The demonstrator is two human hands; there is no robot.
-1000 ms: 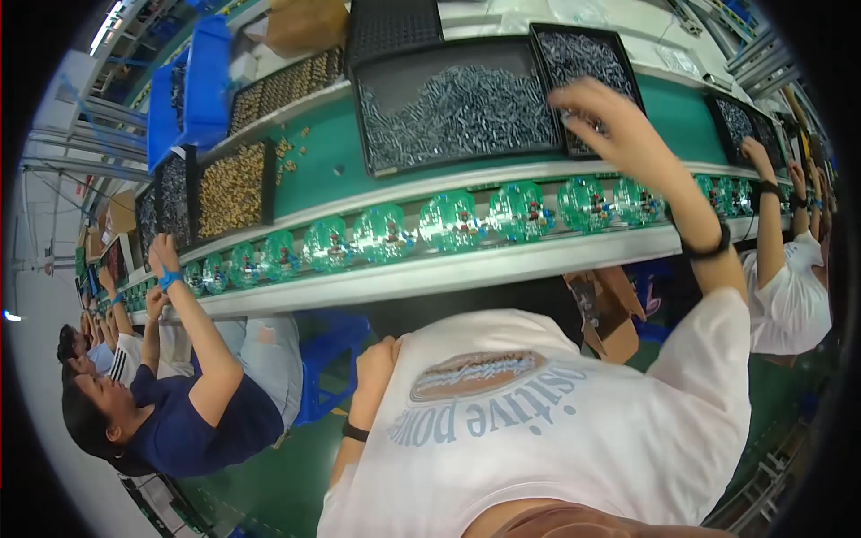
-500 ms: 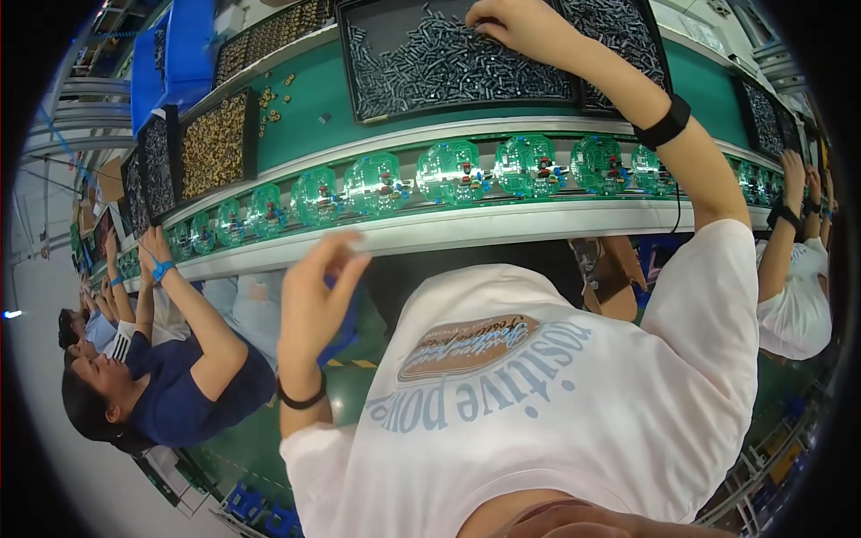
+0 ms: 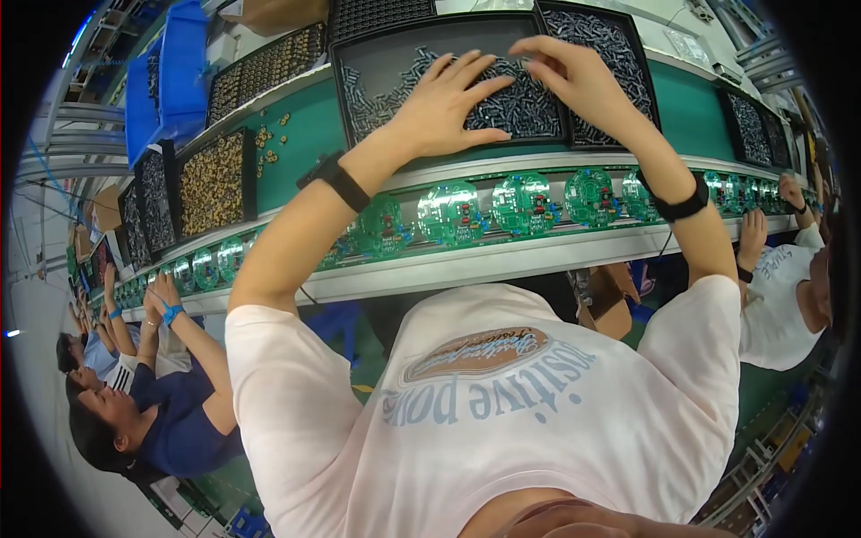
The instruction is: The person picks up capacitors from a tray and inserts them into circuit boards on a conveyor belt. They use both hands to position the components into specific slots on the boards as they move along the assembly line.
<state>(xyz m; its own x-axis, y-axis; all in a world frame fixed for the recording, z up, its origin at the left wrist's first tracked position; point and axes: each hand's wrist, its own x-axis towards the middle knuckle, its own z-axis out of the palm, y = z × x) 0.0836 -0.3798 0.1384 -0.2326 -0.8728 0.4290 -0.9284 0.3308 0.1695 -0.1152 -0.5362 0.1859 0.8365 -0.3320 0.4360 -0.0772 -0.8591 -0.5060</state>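
My left hand (image 3: 441, 106) is spread, palm down, over a black tray (image 3: 381, 56) of small dark cylindrical parts (image 3: 525, 112) that look like capacitors. Its fingers touch or hover just above the heap. To the right, my right hand (image 3: 578, 79) hangs over the same tray near its right wall, fingers bent and thumb apart from the forefinger; nothing shows between them. A second black tray (image 3: 619, 45) of the same parts lies beyond it. Below my wrists a row of green circuit boards (image 3: 448, 213) runs along the conveyor rail (image 3: 466, 258).
At left stand a tray of brass-coloured parts (image 3: 213, 184), with several loose ones (image 3: 269, 143) on the green mat (image 3: 296, 108), and a blue bin (image 3: 184, 67). A co-worker in a dark top (image 3: 184, 430) sits left, another in white (image 3: 780, 314) right. An open carton (image 3: 612, 303) is under the rail.
My left hand has risen from in front of my chest, over the rail, into the tray. My right hand has moved slightly right and down, lifting off the parts.
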